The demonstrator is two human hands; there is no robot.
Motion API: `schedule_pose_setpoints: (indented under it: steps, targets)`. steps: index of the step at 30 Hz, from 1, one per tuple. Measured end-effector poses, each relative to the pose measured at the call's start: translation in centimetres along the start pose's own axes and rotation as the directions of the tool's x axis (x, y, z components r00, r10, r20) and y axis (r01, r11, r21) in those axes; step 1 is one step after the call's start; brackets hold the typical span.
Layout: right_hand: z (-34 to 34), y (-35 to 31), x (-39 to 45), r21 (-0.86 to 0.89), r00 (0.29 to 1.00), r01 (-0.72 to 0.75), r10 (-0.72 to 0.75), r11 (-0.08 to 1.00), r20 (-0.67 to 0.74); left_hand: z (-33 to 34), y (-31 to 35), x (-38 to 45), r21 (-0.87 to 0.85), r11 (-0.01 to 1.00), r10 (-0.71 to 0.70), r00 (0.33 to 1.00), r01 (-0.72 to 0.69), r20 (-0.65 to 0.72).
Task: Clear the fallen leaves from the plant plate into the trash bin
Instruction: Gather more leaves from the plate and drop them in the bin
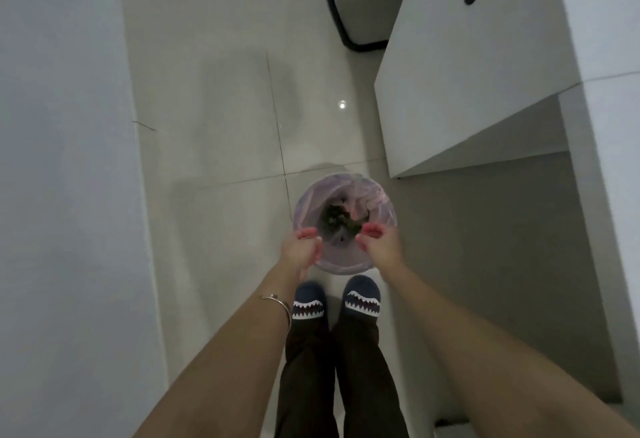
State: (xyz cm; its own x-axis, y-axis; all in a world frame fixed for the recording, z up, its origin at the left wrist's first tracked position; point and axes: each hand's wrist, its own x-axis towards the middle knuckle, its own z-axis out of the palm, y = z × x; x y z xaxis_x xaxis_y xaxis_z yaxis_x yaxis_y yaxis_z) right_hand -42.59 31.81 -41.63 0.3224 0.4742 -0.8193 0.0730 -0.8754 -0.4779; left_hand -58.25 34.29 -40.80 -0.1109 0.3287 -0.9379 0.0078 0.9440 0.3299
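Observation:
A small round trash bin (313,200) with a pale plastic liner stands on the tiled floor just ahead of my feet. Dark leaves (337,221) lie in a clump inside it. My left hand (302,247) hovers over the bin's near left rim, fingers curled loosely with nothing visible in them. My right hand (380,242) is over the near right rim, fingers bent downward, with nothing visibly held. The plant plate is not in view.
A white wall (62,195) runs along the left. A white cabinet or desk (467,67) juts out on the right above the bin. A black-edged appliance (360,22) stands on the floor further ahead. My shark-pattern slippers (362,297) stand right behind the bin.

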Motion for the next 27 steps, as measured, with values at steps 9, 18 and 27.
schedule_pose_setpoints:
  steps: [9, 18, 27]
  targets:
    - [0.4, 0.8, 0.8, 0.082, 0.997, -0.068, 0.069, 0.994, -0.021, 0.0, 0.4, -0.8, 0.034, 0.997, -0.072, 0.997, 0.072, 0.022]
    - [-6.1, -6.2, -8.5, 0.132, 0.983, 0.126, -0.105, 0.983, -0.151, 0.7, 9.0, -13.0, 0.140, 0.982, 0.112, 0.987, -0.127, 0.112]
    - [-20.2, -13.4, -25.9, 0.211, 0.857, 0.445, -0.345, 0.870, -0.382, 3.4, 19.2, -28.4, 0.316, 0.809, 0.432, 0.865, -0.497, 0.254]
